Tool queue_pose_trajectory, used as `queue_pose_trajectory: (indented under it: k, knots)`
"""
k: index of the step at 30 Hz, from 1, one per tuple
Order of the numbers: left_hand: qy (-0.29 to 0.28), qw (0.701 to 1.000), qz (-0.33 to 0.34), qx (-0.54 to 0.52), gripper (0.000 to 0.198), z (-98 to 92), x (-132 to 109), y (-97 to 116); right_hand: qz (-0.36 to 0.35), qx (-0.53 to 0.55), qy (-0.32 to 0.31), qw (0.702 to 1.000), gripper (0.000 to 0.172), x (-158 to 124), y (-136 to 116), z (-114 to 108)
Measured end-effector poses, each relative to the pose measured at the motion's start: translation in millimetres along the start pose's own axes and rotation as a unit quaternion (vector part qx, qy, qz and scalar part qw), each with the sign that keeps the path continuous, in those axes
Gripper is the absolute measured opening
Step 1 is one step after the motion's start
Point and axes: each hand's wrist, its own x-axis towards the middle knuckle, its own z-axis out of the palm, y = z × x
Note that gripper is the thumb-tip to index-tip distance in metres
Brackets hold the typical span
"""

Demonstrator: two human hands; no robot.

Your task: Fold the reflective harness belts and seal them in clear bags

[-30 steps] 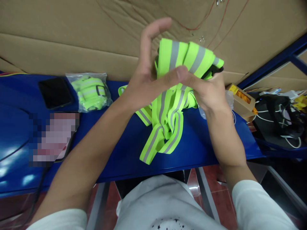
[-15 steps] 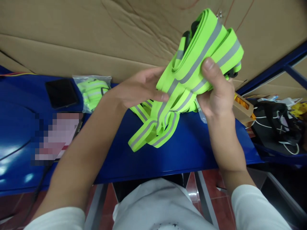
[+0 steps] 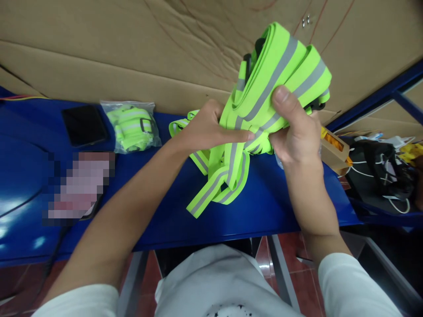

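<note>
A folded bundle of neon-green reflective straps (image 3: 280, 75) with grey stripes and black buckles is held up over the blue table. My right hand (image 3: 295, 123) grips its right side, thumb laid across the front layers. Lower on the left, my left hand (image 3: 214, 130) closes around the narrower part of the same straps, its thumb pressed over the front; its other fingers are mostly hidden behind. Loose strap ends (image 3: 220, 185) hang in loops below the hands. Behind them, more green strap (image 3: 178, 125) lies on the table.
On the blue table (image 3: 158, 220) to the left are a clear bag of green straps (image 3: 132, 127), a black tablet-like slab (image 3: 84, 125) and a phone with a blurred screen (image 3: 81, 185). Cardboard (image 3: 115, 44) covers the back. A small brown box (image 3: 335, 147) and a black bag (image 3: 383, 167) are at right.
My left hand has moved right and its thumb now presses across the gathered straps. The bundle has shifted slightly down and left, and the hanging ends have swung right.
</note>
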Motion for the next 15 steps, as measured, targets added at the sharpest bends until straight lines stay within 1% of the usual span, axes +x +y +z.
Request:
queue_pose_trajectory:
  k: [2,3,6,9,12,14,15]
  knots:
    - [-0.025,0.999,0.012,-0.036,0.042,9.4,3,-12,-0.011,-0.034,0.010,0.999,0.043,-1,-1,-3]
    - [-0.042,0.997,0.005,-0.059,0.041,13.3,5,-18,-0.020,-0.044,0.014,0.999,0.039,-2,0,-5]
    - [-0.076,0.990,-0.042,-0.108,0.041,19.3,11,-28,-0.052,-0.093,0.003,0.994,0.026,0,0,-15]
    - [-0.101,0.985,-0.065,-0.124,0.035,22.4,11,-28,-0.110,-0.163,-0.026,0.980,0.028,4,-2,-25]
    - [-0.142,0.973,-0.075,-0.165,0.030,29.1,6,-28,-0.169,-0.162,-0.033,0.972,0.027,5,-7,-29]
    - [-0.162,0.965,-0.102,-0.181,0.031,33.5,3,-28,-0.186,-0.160,-0.034,0.969,0.027,5,-10,-30]
    - [-0.163,0.964,-0.114,-0.179,0.031,34.8,2,-28,-0.188,-0.168,-0.039,0.967,0.029,5,-12,-31]
